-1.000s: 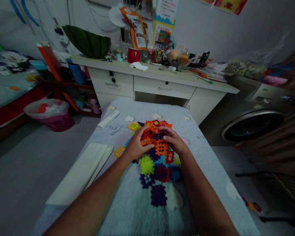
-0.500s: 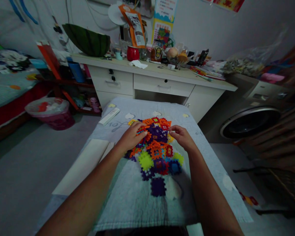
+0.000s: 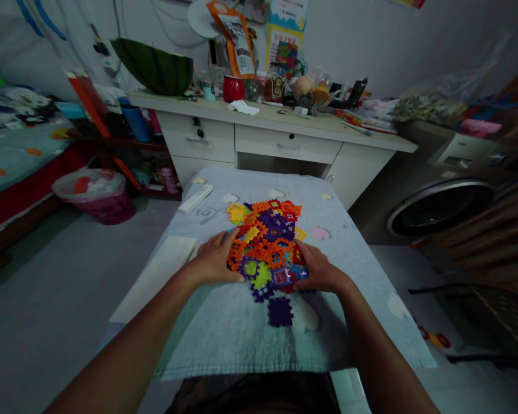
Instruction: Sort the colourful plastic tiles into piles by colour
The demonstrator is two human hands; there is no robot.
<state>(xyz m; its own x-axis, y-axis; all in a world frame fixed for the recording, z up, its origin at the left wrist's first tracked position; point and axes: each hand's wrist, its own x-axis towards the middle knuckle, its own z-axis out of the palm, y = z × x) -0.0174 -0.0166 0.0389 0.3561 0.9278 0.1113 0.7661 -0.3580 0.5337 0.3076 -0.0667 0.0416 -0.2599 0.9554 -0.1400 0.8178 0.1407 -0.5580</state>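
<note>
A heap of interlocking plastic building tiles in orange, purple, red, yellow and green lies on the cloth-covered table. Cupped against the heap's left side is my left hand, thumb and fingers apart. My right hand curves around the right side in the same way, its fingertips touching the outer tiles and partly hiding them. Neither hand grips a single tile that I can make out. Just in front of the heap, a dark purple square tile lies flat, apart from both hands.
A white strip and a pale flat sheet lie along the table's left side. Behind stands a white desk with a watermelon piece and a red mug. A pink bin is left, a washing machine right.
Both hands have come down and nearer to me, pressing in on the heap's sides. The right-edge tiles are pushed inward; a yellow tile at the back left is now uncovered.
</note>
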